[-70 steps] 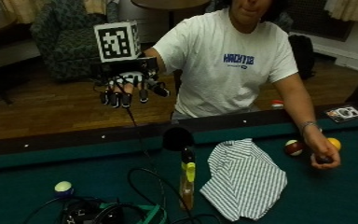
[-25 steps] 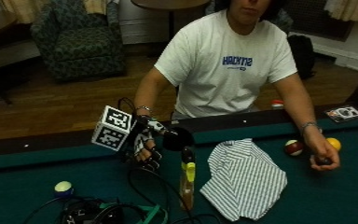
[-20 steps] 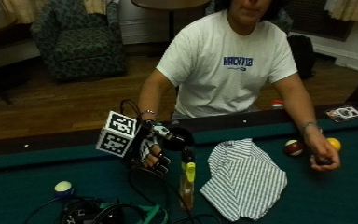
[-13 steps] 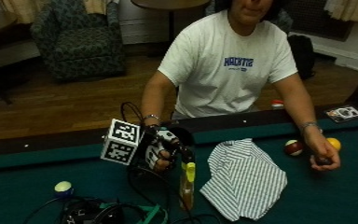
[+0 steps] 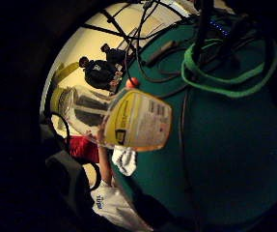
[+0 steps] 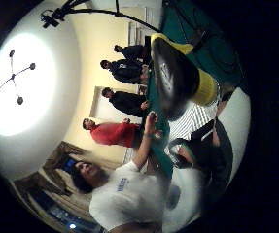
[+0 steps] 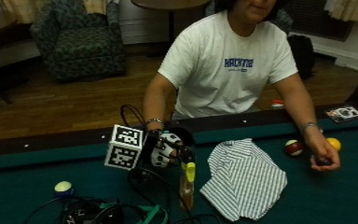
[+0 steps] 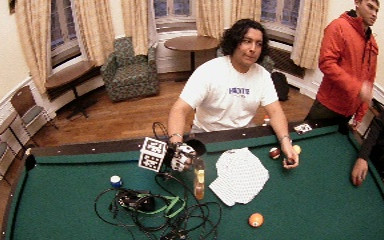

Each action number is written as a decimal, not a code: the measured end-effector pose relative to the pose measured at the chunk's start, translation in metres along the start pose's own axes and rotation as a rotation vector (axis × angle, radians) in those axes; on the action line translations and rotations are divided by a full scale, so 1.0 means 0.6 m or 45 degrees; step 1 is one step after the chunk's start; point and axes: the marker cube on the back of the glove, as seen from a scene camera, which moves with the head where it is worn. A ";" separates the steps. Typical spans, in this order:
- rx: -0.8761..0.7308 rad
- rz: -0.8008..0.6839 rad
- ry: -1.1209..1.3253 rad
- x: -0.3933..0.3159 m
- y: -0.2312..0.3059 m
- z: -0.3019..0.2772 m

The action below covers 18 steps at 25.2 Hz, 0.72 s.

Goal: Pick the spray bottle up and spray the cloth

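A clear spray bottle (image 7: 187, 185) with amber liquid, a yellow collar and a black spray head stands upright on the green felt. Just right of it lies a striped white cloth (image 7: 244, 177), crumpled flat. My gloved right hand (image 7: 165, 148) is level with the bottle's head, right beside it on the left, its fingers loosely bent and holding nothing. In the little finger side palm view the bottle's labelled body (image 5: 128, 121) is close. The thumb side palm view shows the black head and yellow collar (image 6: 175, 77) with the cloth (image 6: 192, 121) behind. The wide view shows the bottle (image 8: 198, 182), cloth (image 8: 242, 176) and hand (image 8: 181, 156).
A tangle of black and green cables (image 7: 111, 212) lies in front of the bottle. A small blue-white ball (image 7: 63, 187) sits at the left. A red-white ball (image 7: 293, 147) and a yellow ball (image 7: 333, 143) lie near the person's bare left hand (image 7: 321, 158). An orange ball (image 8: 256, 219) is nearer the front.
My right hand came down from above the table's rail to the felt and moved right, up to the spray bottle's head. Bottle and cloth have not moved.
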 end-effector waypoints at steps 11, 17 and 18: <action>0.002 0.029 0.134 0.006 0.003 0.008; -0.091 0.065 0.111 0.011 -0.007 0.027; -0.113 0.069 0.101 0.010 -0.011 0.032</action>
